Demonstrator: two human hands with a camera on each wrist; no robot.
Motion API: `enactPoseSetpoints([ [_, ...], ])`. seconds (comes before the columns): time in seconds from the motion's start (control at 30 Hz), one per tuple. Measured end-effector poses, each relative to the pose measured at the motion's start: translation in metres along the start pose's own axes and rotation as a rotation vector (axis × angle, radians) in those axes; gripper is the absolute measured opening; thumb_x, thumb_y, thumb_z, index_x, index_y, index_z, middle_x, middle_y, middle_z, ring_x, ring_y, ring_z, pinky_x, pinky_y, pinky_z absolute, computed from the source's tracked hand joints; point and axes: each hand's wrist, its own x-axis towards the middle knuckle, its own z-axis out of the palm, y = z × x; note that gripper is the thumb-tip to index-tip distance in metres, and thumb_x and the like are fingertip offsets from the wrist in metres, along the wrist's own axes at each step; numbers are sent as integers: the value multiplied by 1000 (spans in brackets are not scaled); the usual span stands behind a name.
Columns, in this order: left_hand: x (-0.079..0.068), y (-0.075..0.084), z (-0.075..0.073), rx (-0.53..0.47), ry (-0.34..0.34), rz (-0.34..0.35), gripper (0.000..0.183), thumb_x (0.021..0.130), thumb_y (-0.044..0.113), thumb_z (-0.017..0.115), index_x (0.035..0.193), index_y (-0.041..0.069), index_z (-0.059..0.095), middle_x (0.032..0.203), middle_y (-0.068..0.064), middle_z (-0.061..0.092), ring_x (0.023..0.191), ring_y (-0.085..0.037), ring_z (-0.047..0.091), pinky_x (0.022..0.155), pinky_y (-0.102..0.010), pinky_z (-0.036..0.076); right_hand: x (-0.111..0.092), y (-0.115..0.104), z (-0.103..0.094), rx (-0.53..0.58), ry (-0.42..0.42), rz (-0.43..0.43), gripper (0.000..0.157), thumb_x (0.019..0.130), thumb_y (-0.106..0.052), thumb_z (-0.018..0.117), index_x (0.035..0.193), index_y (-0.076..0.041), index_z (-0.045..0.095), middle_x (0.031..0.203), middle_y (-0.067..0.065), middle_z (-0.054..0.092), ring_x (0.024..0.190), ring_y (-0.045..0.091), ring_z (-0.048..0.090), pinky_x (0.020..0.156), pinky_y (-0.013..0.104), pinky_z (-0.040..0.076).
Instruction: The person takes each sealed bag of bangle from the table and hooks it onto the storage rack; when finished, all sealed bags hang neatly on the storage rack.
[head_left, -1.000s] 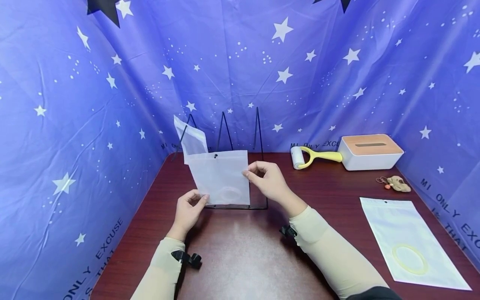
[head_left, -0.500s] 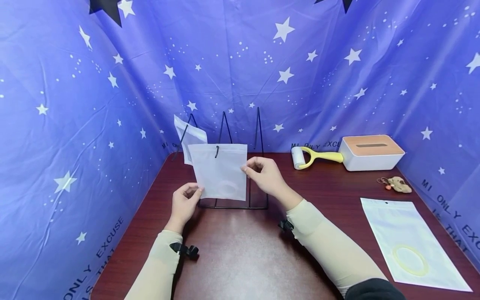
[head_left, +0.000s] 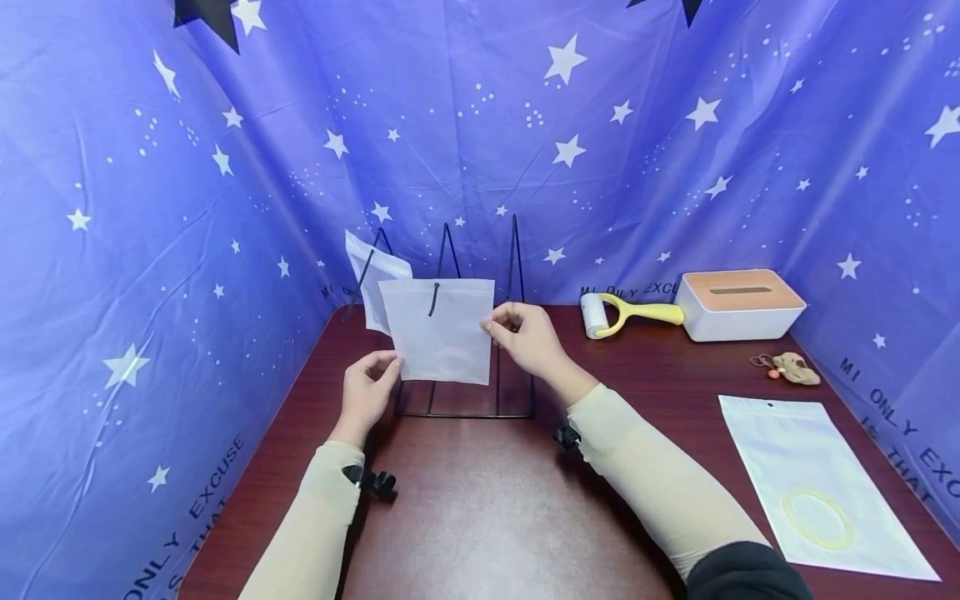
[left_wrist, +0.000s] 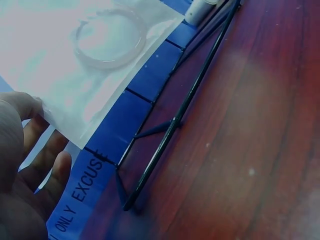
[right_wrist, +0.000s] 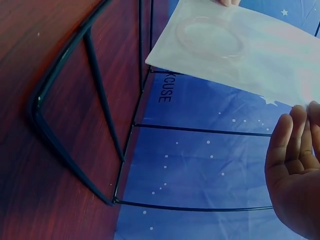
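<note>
Pinching the lower left corner of a white zip pouch between thumb and forefinger, I have the fingers of my left hand drawn together on it, while the others spread loosely below, as the left wrist view shows. My right hand nips the right edge with thumb and forefinger, its remaining fingers half bent. The pouch is upright between my hands, in front of a black wire rack. Near its top edge the rack's middle prong comes out through the hole, and its bottom edge is clear of the base bar. A pale ring shows through the lower part. Behind and to the left, another white pouch is on the left prong, partly covered by mine. The rack stands on the dark red bench. At the far right a lint roller points its yellow handle at the side of a wood-topped tissue box; nearer lies a small tan charm, then a long white pouch bearing a yellow ring. Blue starry cloth surrounds it all.
</note>
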Motion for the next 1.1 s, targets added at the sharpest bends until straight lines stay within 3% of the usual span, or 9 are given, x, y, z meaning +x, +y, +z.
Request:
enactPoseSetpoints([
  [0.13, 5, 0, 2, 1, 6, 4, 10, 95, -6, 72, 103, -11, 75, 84, -29, 70, 69, -12, 61, 64, -20, 49, 4, 2, 0, 6, 1, 6, 7, 97, -18, 78, 92, -13, 77, 77, 20, 71, 64, 17, 63, 57, 26, 48],
  [0.3, 9, 2, 4, 26, 17, 16, 10, 94, -7, 72, 102, -11, 75, 82, -29, 69, 67, -18, 59, 62, -18, 46, 9, 2, 0, -23, 1, 2, 9, 97, -20, 77, 89, -15, 77, 72, 12, 69, 62, 17, 61, 56, 27, 47],
  [0.43, 13, 4, 6, 42, 27, 18, 9, 94, -8, 72, 101, -12, 74, 80, -28, 69, 67, -24, 57, 62, -24, 46, 14, 1, 0, -24, 4, -8, 10, 97, -19, 77, 89, -13, 77, 70, 11, 69, 61, 17, 62, 56, 27, 47],
  [0.7, 24, 3, 9, 44, 35, 6, 9, 93, -9, 72, 100, -13, 74, 80, -26, 69, 69, -17, 59, 64, -22, 46, 23, 3, -1, -5, 26, 1, 12, 97, -18, 77, 88, -11, 75, 72, 16, 71, 61, 18, 64, 54, 25, 48],
  [0.9, 33, -17, 11, 75, 49, 13, 10, 93, -8, 73, 102, -14, 74, 82, -30, 69, 70, -25, 58, 64, -18, 44, 29, 5, 0, -31, 31, 6, 13, 97, -20, 77, 88, -11, 76, 75, 17, 72, 61, 17, 64, 55, 25, 48],
  [1.1, 44, -37, 9, 102, 30, 5, 12, 95, 7, 77, 103, -2, 79, 83, -19, 73, 72, -12, 60, 66, -16, 44, 39, 7, -3, -45, 46, 5, 14, 97, -20, 77, 87, -11, 76, 71, 14, 71, 58, 17, 62, 53, 27, 47],
])
